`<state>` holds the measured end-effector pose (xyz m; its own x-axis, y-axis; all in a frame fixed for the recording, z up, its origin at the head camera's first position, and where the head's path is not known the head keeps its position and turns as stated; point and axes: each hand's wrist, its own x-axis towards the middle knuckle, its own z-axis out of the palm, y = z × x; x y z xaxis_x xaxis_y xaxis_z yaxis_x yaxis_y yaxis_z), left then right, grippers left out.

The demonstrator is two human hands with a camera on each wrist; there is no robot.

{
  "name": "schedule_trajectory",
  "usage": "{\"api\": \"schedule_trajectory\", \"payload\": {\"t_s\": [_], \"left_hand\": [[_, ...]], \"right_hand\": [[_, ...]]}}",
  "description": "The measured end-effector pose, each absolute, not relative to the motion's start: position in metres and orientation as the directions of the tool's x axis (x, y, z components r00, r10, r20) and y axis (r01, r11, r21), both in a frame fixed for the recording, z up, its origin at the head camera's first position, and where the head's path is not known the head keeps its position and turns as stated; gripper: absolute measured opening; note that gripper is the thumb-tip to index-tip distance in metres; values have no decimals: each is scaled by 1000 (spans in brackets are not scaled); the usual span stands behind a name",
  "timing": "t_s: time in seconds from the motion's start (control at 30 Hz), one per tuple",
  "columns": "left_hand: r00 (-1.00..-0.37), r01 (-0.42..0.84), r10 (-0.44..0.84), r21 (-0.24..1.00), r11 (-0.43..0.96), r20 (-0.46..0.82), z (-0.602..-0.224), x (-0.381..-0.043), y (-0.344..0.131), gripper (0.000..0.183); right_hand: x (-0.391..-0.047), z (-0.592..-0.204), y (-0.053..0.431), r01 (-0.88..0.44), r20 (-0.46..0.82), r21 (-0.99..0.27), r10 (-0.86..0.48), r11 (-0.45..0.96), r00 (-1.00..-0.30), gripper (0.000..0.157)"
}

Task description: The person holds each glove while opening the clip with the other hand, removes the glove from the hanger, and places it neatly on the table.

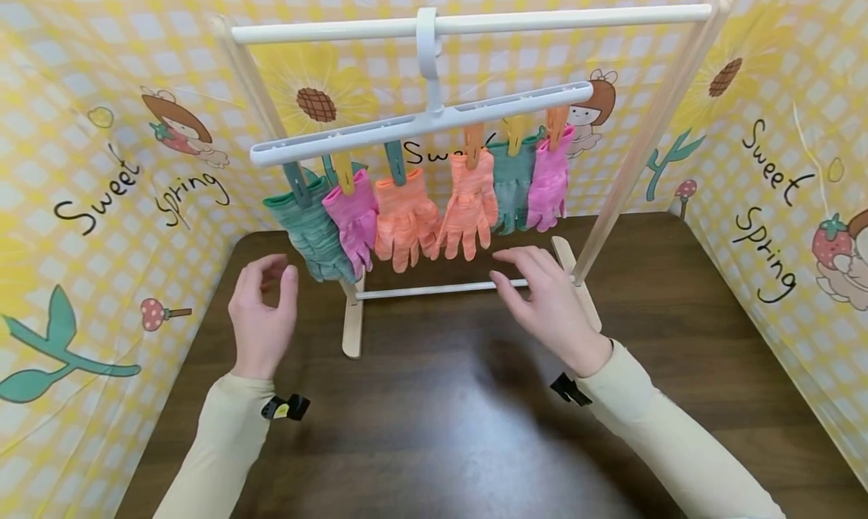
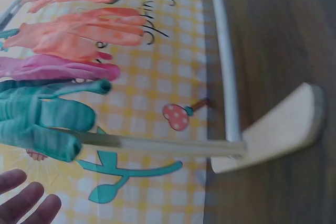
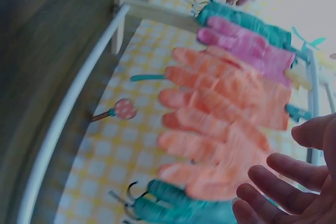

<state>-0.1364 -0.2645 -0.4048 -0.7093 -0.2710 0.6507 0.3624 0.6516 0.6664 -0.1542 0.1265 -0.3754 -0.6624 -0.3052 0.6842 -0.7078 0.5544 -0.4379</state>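
Small knit gloves hang by clothespins from a pale blue hanger (image 1: 380,131), which tilts down to the left. A green glove (image 1: 315,233) hangs leftmost, then a pink glove (image 1: 354,214), two orange gloves (image 1: 469,203), another green glove (image 1: 513,176) and a second pink glove (image 1: 549,176) at the right. My left hand (image 1: 263,315) is beside and below the left green glove, fingers loosely bent around nothing. The right hand (image 1: 549,304) is below the right-hand gloves, thumb and fingers apart and nothing held. In the right wrist view, its fingers (image 3: 286,182) overlap the gloves' near side.
The hanger hooks over the white top bar (image 1: 325,29) of a wooden rack (image 1: 644,150), whose feet (image 1: 353,327) stand on a dark wooden table (image 1: 420,428). Yellow checked cloth (image 1: 746,74) walls the back and both sides.
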Motion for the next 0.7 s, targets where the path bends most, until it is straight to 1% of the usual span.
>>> {"api": "schedule_trajectory", "payload": {"t_s": [0.13, 0.33, 0.53, 0.7], "left_hand": [[-739, 353, -300, 727, 590, 603, -391, -146, -262, 32], [-769, 344, -335, 794, 501, 544, -375, -156, -256, 35], [-765, 356, -356, 814, 460, 536, -366, -162, -250, 35], [-745, 390, -368, 811, 436, 556, -363, -165, -245, 31]], "right_hand": [[-156, -362, 113, -726, 679, -418, -344, 546, -649, 27], [-162, -344, 92, -771, 698, -353, -400, 530, -594, 25], [-168, -330, 72, -800, 708, -312, -437, 512, -555, 22], [-172, -323, 59, -821, 713, -295, -459, 489, -530, 24]]}}
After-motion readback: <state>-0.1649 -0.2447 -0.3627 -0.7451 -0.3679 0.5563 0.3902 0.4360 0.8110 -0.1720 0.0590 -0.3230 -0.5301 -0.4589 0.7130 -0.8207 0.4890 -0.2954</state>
